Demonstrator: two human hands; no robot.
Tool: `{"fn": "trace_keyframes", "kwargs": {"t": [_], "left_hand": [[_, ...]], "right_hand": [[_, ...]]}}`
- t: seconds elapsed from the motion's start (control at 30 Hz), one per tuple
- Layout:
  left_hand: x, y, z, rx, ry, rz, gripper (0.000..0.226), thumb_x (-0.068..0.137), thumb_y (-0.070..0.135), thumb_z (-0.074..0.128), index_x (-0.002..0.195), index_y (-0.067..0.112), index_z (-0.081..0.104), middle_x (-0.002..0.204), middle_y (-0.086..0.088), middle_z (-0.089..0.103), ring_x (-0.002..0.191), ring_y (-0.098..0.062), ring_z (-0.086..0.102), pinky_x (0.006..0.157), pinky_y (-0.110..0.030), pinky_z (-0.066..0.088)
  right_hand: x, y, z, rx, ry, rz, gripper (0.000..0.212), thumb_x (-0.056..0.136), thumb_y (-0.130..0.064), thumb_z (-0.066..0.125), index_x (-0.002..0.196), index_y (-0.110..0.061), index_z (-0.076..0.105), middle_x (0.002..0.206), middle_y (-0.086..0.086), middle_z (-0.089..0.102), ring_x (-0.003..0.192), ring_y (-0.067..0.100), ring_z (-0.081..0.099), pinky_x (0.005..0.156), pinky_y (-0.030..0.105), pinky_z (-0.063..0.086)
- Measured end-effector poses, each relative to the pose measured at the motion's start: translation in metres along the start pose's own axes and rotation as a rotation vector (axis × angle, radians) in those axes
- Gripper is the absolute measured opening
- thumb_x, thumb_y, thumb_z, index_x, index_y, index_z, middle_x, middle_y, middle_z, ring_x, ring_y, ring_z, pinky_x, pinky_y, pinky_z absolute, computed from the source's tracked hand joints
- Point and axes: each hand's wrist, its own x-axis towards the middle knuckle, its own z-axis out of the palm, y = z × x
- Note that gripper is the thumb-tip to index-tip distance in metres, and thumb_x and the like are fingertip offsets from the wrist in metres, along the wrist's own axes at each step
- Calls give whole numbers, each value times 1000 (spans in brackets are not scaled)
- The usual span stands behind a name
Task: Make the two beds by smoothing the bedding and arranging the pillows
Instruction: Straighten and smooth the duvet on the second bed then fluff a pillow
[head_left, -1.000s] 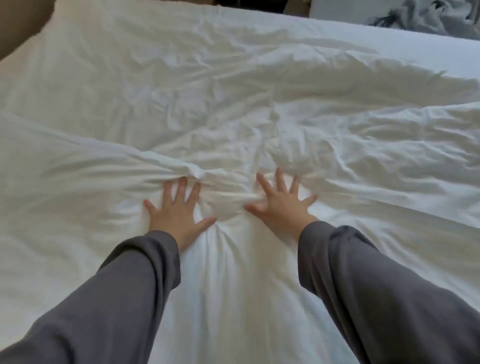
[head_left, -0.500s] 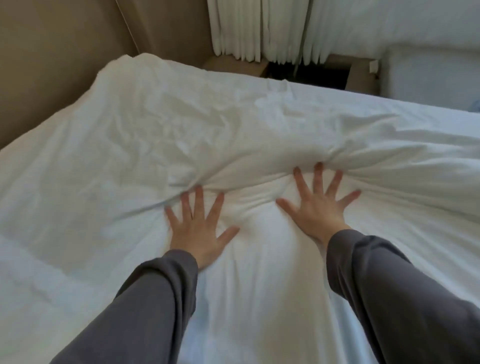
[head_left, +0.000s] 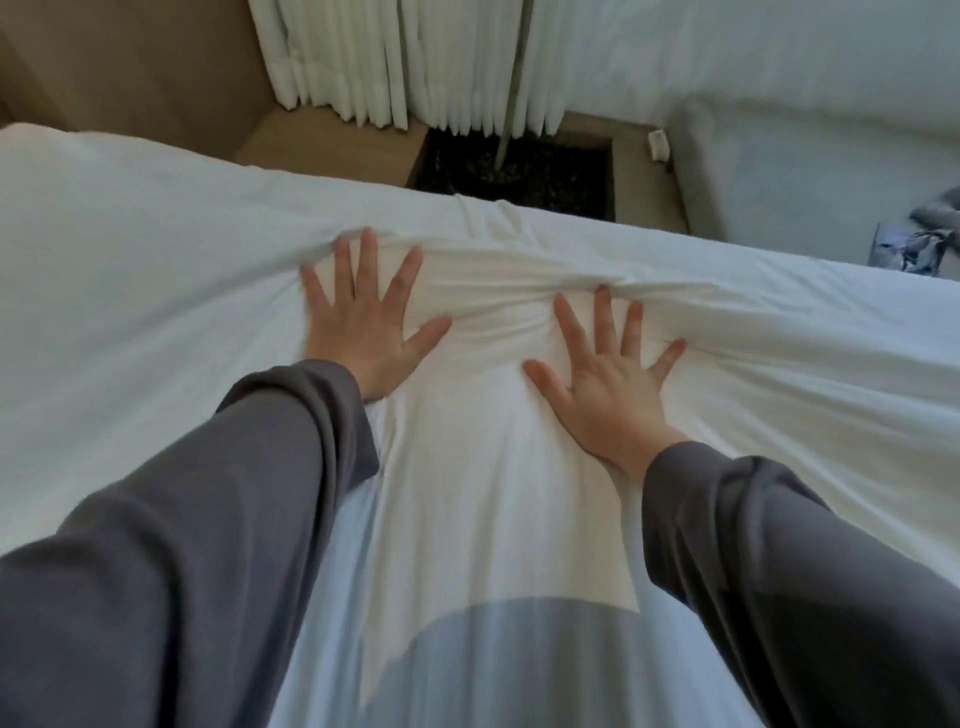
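Observation:
A white duvet (head_left: 156, 291) covers the bed in front of me and fills most of the view. My left hand (head_left: 363, 322) presses flat on it with fingers spread, close to the bed's far edge. To its right, my right hand (head_left: 608, 379) lies flat too, fingers fanned out. A ridge of bunched fabric (head_left: 498, 291) runs just beyond the fingertips of both hands. Grey sleeves cover both arms. No pillow is in view.
Beyond the bed's far edge hang white curtains (head_left: 395, 57) over a dark floor patch (head_left: 514, 171) framed by wood. A brown wall (head_left: 130, 67) stands at the far left. A second white bed (head_left: 810, 166) with crumpled grey cloth (head_left: 924, 234) lies at the right.
Both hands have slid forward across the duvet toward the far edge, pushing the fold ahead of them. The view has tilted up, showing more curtain and floor.

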Motion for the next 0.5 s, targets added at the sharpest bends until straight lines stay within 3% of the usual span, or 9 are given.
{"fn": "trace_keyframes", "kwargs": {"t": [0.2, 0.33, 0.43, 0.5], "left_hand": [[27, -31, -3, 102, 32, 121, 85, 83, 73, -9, 154, 27, -4, 161, -13, 3, 148, -35, -3, 114, -63, -1], [38, -34, 1, 162, 87, 154, 80, 90, 68, -4, 152, 20, 15, 152, -16, 26, 142, -37, 19, 112, -66, 7], [43, -33, 0, 139, 112, 178, 76, 91, 66, 8, 147, 18, 27, 144, -18, 35, 135, -38, 28, 110, -67, 10], [46, -33, 2, 128, 141, 178, 74, 90, 64, 14, 145, 17, 30, 140, -18, 37, 134, -37, 29, 109, -67, 11]], "right_hand": [[22, 15, -31, -78, -77, 65, 80, 86, -78, 14, 152, -39, -7, 163, -7, -12, 149, 29, -12, 108, 73, -7], [34, 31, -40, -111, -105, 91, 90, 81, -83, 21, 152, -38, -10, 163, -4, -10, 149, 31, -11, 109, 73, -5], [33, 31, -31, -92, -23, 34, 92, 81, -82, 27, 152, -37, -11, 163, 0, -2, 150, 27, -8, 112, 68, -6], [29, 31, -21, -86, 96, -16, 90, 82, -79, 27, 154, -33, 0, 161, 3, 12, 150, 25, 5, 115, 64, -2]]}}
